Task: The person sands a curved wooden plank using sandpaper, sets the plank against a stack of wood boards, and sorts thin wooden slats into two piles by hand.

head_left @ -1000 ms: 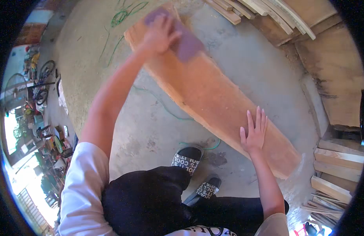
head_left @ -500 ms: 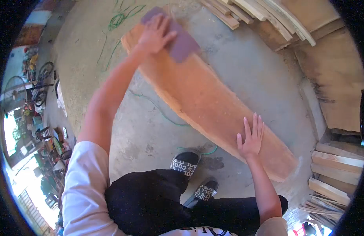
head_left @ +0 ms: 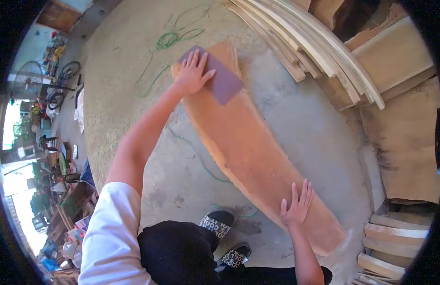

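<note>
A long wooden plank (head_left: 239, 142) with rough side edges stretches diagonally below me. My left hand (head_left: 193, 75) lies flat with spread fingers on a sheet of purple sandpaper (head_left: 224, 85), pressing it against the plank's far end. Part of the sheet is under the palm and fingers. Nearer the other end, my right hand (head_left: 297, 206) rests palm down on the bare wood, fingers outstretched, holding nothing.
Green cord (head_left: 167, 40) is coiled on the concrete floor (head_left: 120, 90), with more running beside the plank. Long timber strips (head_left: 296, 35) lie at upper right, boards (head_left: 400, 137) on the right. My sandaled feet (head_left: 217, 223) are just left of the plank. Clutter and a bicycle (head_left: 63, 80) stand far left.
The sandpaper under my left hand has slid back a little from the plank's far end, uncovering its far corner. My right hand stays on the wood. The whole view has shifted.
</note>
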